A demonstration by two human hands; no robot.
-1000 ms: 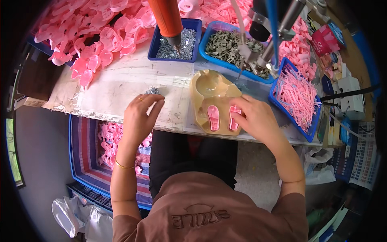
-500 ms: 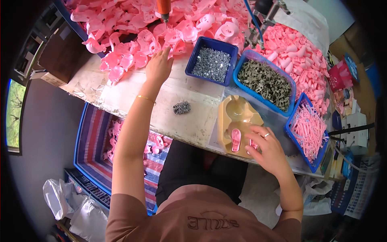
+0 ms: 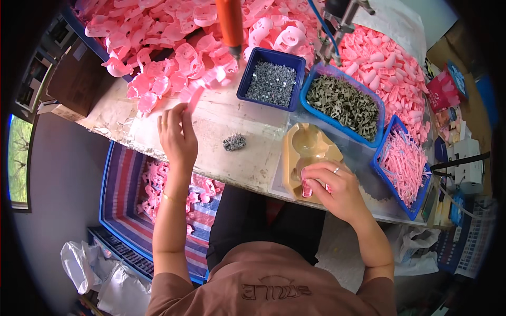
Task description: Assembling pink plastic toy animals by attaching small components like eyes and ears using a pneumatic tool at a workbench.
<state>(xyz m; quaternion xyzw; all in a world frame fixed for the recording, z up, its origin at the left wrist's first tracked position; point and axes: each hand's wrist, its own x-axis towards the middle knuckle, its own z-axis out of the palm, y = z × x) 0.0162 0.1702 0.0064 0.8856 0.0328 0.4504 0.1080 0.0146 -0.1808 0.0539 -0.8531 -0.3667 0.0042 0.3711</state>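
The left hand is up over the worktop, near the big heap of pink shells. Its thumb and first finger pinch the end of a pink piece. That piece is so blurry that its far end is hard to tell from the heap.

The right hand is over the tan holder block and hides part of it. Its fingers are bent close together at the top of a small pink part that sits in the block. The hand covers the top of that part, so I cannot tell if the fingers pinch it or just touch it. A bit of pink shows beside it, mostly hidden.

A little pile of grey metal bits lies between the hands. The orange screwdriver is cut off at the top edge.
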